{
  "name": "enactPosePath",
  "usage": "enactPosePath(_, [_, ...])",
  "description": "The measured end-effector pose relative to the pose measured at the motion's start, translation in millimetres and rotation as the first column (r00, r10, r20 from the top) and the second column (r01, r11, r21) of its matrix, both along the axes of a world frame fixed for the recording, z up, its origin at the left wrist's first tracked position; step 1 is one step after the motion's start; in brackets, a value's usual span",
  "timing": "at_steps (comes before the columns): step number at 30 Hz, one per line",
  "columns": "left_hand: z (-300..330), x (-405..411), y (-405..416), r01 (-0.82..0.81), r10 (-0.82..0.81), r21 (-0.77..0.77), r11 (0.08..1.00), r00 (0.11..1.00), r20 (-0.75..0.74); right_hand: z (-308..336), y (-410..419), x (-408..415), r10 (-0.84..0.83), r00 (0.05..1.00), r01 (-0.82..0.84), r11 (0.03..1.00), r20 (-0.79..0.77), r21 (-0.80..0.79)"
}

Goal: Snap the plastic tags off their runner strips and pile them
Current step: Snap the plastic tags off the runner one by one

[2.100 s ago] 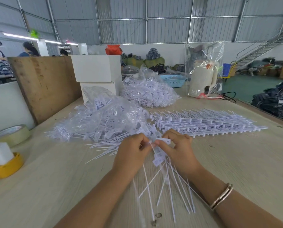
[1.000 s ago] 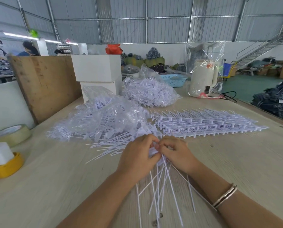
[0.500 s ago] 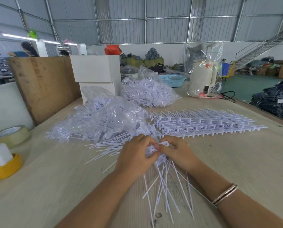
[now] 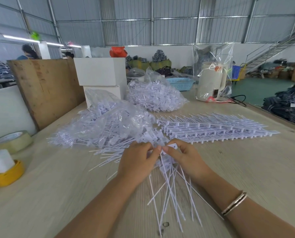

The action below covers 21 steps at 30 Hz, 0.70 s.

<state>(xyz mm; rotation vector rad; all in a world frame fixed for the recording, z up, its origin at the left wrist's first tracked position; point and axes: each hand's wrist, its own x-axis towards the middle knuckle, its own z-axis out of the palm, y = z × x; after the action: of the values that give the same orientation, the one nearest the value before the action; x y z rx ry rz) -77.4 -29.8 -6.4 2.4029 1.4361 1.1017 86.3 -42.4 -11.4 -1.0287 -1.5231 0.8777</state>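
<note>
I observe the left hand (image 4: 136, 162) and right hand (image 4: 186, 158) meeting thumb to thumb over the wooden table (image 4: 246, 169), both pinching one bundle of white plastic tags (image 4: 169, 170) whose thin tails fan toward me. Loose tags (image 4: 109, 152) lie in a pile just left of the hands — the stacked runner strips (image 4: 212, 129) sit behind them.

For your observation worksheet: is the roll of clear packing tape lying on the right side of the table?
No. The tape roll lies at the table's left edge, beside the yellow holder, far from the right hand.
</note>
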Motion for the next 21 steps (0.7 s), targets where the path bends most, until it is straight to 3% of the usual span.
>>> enactPosePath(5, [-1, -1, 1, 0.065, -0.065, 0.025, 0.998, 0.998, -0.008, -1, 0, 2, 0.077, 0.991, -0.072, 0.996, 0.107, -0.049])
enactPosePath(8, [-4, 2, 3, 0.105, -0.097, -0.106, 0.989, 0.992, 0.082, 1, -2, 2, 0.055, 0.990, -0.057, 0.998, 0.127, 0.010])
enactPosePath(13, [-5, 2, 4, 0.239, -0.074, -0.372, 0.897, 0.910, 0.408, 2, -3, -4, -0.199, 0.910, 0.111, 0.962, 0.364, 0.249])
enactPosePath(17, [-4, 6, -1, 0.294, -0.041, -0.398, 0.869, 0.844, 0.535, 1, -3, -4, -0.331, 0.863, 0.163, 0.897, 0.381, 0.410])
enactPosePath(21, [-1, 9, -5, 0.325, -0.022, -0.403, 0.855, 0.801, 0.599, -1, -3, -6, -0.379, 0.853, 0.190, 0.865, 0.357, 0.464])
